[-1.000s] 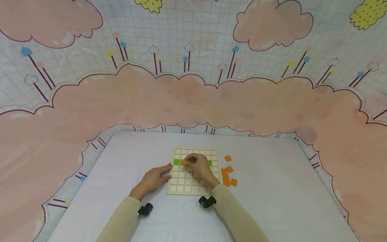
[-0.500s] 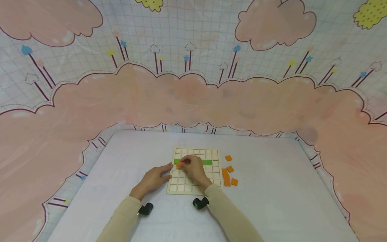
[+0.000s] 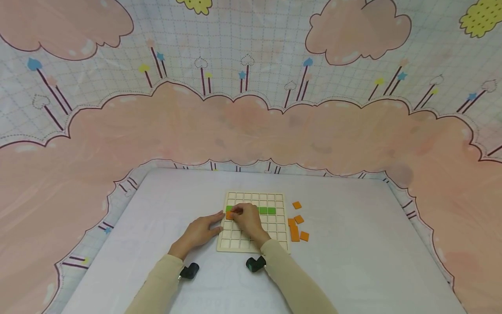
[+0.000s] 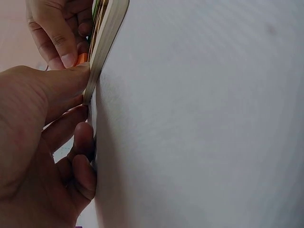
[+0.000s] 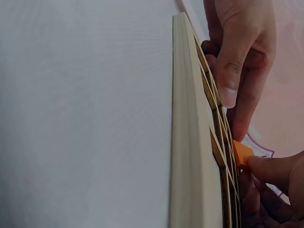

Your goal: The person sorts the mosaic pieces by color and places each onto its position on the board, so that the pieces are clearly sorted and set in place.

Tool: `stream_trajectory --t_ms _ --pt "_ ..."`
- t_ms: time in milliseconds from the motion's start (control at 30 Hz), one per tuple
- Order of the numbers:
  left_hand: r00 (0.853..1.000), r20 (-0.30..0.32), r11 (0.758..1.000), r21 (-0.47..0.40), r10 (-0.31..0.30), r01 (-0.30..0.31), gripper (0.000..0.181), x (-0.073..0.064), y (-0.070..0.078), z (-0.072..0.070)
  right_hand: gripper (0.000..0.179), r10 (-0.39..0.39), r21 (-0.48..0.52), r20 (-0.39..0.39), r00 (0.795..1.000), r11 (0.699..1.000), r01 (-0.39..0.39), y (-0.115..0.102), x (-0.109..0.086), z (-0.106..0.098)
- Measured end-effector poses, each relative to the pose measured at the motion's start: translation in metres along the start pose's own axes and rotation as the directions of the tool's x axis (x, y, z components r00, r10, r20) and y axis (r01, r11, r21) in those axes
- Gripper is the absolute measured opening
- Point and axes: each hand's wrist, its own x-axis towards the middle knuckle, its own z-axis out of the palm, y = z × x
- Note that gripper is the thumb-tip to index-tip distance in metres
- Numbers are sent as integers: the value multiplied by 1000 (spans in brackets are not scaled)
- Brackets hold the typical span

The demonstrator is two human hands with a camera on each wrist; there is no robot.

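A pale wooden grid board lies on the white table, with green tiles across one of its upper rows. Between thumb and fingers my right hand pinches a small orange square tile at the board's left side, just below the leftmost green tile. The right wrist view shows this orange tile at the grid's surface under the thumb. My left hand touches the board's left edge with extended fingers and thumb. Part of the green row is hidden behind the right hand.
Right of the board lie several loose orange tiles, some close together and others apart. Both wrists carry a small black camera. A patterned cloth with clouds hangs behind and around the white table.
My right hand has moved left and slightly toward me with the orange tile, from over the green row to the leftmost column below it. The left hand stays at the board's edge.
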Motion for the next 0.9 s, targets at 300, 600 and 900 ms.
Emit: stream_trajectory --t_ms 300,600,900 --pt "1000 -11 1000 10 10 -10 52 0 1 -1 6 -46 -94 -5 999 995 45 2 0 3" --pt "1000 -5 1000 14 10 -9 51 -2 2 0 14 -12 10 45 999 1000 11 0 -5 -8" --pt "1000 -9 1000 25 6 -6 51 -2 1 -1 15 -56 34 53 997 998 54 -11 -9 -21"
